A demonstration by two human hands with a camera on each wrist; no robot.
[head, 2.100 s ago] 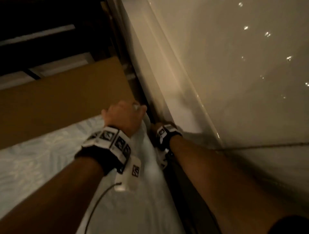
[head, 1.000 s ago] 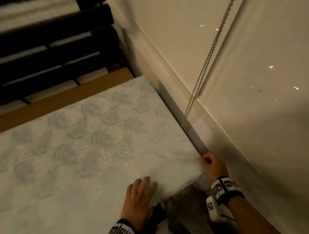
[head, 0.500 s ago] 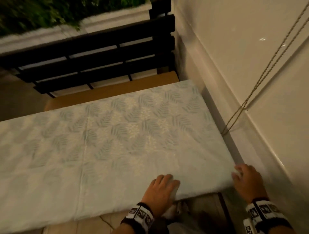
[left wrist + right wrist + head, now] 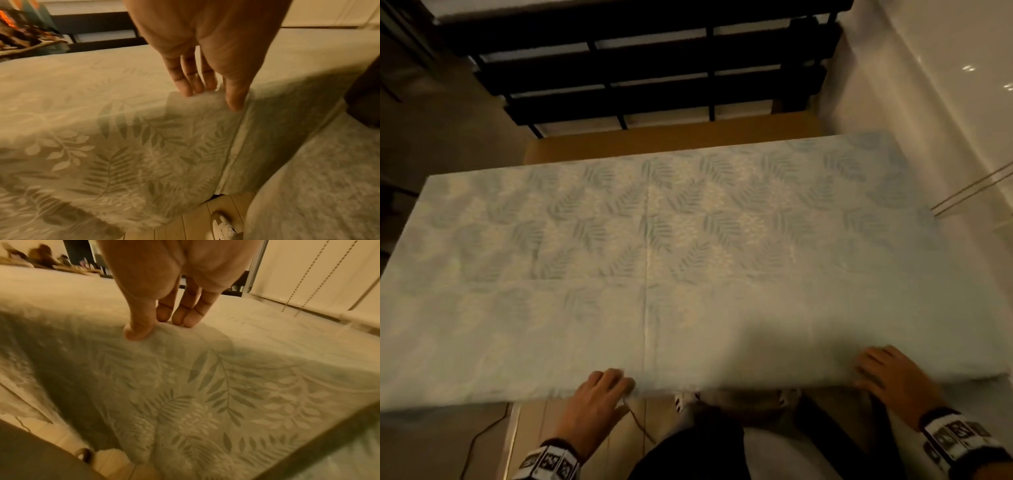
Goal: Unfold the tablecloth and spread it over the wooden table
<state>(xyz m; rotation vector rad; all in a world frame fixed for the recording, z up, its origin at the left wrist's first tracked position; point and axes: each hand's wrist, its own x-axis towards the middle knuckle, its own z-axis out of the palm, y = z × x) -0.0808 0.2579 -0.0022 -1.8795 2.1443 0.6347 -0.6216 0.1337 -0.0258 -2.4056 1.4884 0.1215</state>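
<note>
Pale-green, leaf-patterned fabric tablecloth (image 4: 688,240) lies spread over the brown wooden table (image 4: 671,144), long axis left-to-right. At the table's near edge, the left hand (image 4: 592,401) pinches it mid-length, the right hand (image 4: 890,377) near the right corner; bare wood shows along the far edge, opposite both grips.

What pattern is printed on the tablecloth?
Fern-like leaf sprigs, grey-green and cream on a pale ground; the tablecloth shows it best in the right wrist view.

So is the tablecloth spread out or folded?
Spread: the tablecloth lies flat with only crease lines; a far strip of wooden table shows bare.
</note>
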